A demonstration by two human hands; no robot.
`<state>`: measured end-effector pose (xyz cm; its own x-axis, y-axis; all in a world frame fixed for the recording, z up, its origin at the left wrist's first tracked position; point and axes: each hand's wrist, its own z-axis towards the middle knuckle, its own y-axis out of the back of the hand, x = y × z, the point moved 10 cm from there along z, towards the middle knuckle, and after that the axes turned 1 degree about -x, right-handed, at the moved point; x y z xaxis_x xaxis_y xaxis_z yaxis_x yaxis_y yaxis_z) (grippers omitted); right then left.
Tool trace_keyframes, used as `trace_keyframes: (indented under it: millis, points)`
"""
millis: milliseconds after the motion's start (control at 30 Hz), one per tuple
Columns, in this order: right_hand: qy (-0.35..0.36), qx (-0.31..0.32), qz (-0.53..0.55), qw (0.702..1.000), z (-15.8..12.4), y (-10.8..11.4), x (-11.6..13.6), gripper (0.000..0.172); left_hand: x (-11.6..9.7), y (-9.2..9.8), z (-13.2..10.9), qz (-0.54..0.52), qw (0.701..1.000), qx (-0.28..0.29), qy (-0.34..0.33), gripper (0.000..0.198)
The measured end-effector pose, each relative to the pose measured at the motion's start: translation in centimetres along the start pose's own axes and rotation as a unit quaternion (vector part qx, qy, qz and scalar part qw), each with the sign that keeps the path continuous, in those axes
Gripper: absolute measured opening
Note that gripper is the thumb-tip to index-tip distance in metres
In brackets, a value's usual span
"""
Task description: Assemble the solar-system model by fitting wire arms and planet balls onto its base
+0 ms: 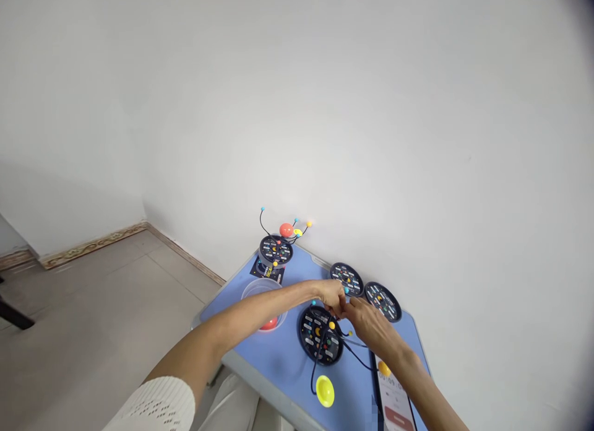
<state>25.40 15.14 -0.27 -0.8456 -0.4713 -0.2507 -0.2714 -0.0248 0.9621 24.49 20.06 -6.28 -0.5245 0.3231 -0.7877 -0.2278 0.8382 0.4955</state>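
The person's left hand (332, 296) and right hand (369, 322) meet above the far right edge of a round black plastic disc (310, 337) printed with small labels, which lies on the pale blue bench (278, 372). The fingers of both are curled in close, knuckles almost together, as two hands would be to work one small joint; what sits between the fingertips is hidden, so whether they have hold of a part cannot be told. Thin black curved arms spread from the disc, one carrying a yellow dish-shaped piece (325, 391) toward the near edge, another an orange ball (384, 368) beside the right forearm. Splayed like this, they probably leave the middle easier to reach.

A clear plastic bowl (245, 295) with a red ball (269, 324) in it stands left of the disc, likely so that the round piece cannot roll off. Two similar black discs (347, 278) (383, 301) lie along the wall side, apparently out of the way. A phone (393, 394) lies under the right forearm, its screen showing a timer.
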Motion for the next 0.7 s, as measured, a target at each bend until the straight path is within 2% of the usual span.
trace_keyframes:
  millis: [300, 533, 633, 700]
  points:
    - [-0.023, 0.022, 0.007, 0.999, -0.4, -0.2, -0.5, 0.045, 0.0, 0.2, 0.2, -0.016, 1.0, -0.013, -0.001, 0.033]
    - [-0.023, 0.032, -0.004, 0.999, -0.2, 0.5, 0.0, 0.049, 0.2, 0.0, 0.4, -0.005, 1.0, -0.003, 0.006, 0.033]
    - [-0.026, 0.027, -0.007, 0.999, -0.2, 0.8, 0.1, 0.044, 0.2, 0.0, 0.3, 0.001, 1.0, 0.001, 0.005, 0.032]
    - [-0.029, 0.02, -0.009, 0.999, -0.3, 1.1, 0.1, 0.036, 0.0, 0.1, 0.0, 0.003, 1.0, 0.002, 0.003, 0.031]
